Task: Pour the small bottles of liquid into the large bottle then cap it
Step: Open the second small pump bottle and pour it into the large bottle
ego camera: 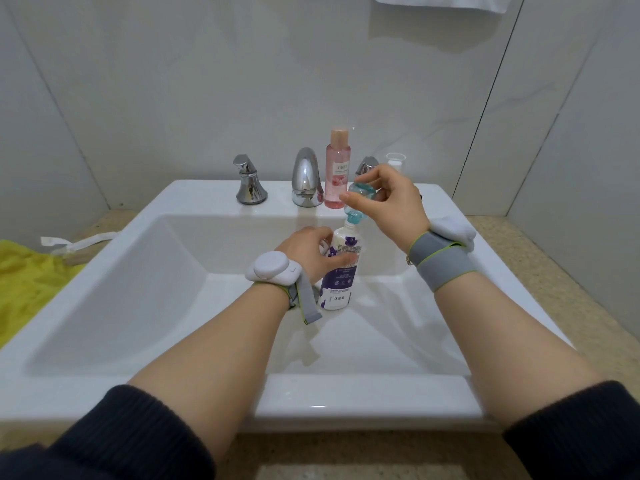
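A large white bottle with a purple label stands upright and uncapped over the white sink basin. My left hand grips its body from the left. My right hand holds a small clear bottle with blue liquid upside down, its neck set on the large bottle's mouth. A pink bottle with a peach cap stands upright on the sink ledge just right of the spout.
A chrome spout and two chrome handles line the back ledge. A small clear cup stands behind my right hand. A yellow cloth lies on the counter at left. A white towel hangs above.
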A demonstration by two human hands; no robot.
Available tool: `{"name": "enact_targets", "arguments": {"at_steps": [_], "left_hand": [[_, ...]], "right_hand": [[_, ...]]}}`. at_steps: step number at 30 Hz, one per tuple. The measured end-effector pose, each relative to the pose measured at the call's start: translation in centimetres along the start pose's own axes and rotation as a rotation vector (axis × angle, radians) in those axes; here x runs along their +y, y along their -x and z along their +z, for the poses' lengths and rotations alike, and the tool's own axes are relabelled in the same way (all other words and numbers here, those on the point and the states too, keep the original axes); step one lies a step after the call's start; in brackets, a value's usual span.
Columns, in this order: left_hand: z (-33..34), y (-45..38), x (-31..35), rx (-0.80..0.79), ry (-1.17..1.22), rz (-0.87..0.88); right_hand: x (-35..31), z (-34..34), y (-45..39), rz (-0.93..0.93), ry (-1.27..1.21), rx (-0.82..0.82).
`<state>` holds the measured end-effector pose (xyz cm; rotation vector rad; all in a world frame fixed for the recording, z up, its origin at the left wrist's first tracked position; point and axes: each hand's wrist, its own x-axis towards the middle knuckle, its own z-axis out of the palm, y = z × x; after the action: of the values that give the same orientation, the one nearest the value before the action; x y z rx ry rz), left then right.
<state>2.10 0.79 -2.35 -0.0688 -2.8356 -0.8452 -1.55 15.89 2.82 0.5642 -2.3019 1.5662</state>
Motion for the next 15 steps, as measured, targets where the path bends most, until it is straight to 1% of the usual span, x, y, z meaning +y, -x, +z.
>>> {"name": "enact_targets", "arguments": {"at_steps": [2, 5, 10, 15], "left_hand": [[0.01, 0.0, 0.0, -0.001, 0.004, 0.0], [0.0, -0.02, -0.02, -0.009, 0.01, 0.002], [0.02, 0.0, 0.0, -0.011, 0.021, 0.002], [0.09, -0.03, -0.08, -0.008, 0.012, -0.002]], "right_hand": [[-0.01, -0.04, 0.02, -0.022, 0.006, 0.014], [-0.05, -0.09, -0.06, -0.047, -0.032, 0.09], [-0.45, 0.15, 0.44, -0.099, 0.078, 0.067], [-0.6, 0.09, 0.58, -0.13, 0.091, 0.083]]}}
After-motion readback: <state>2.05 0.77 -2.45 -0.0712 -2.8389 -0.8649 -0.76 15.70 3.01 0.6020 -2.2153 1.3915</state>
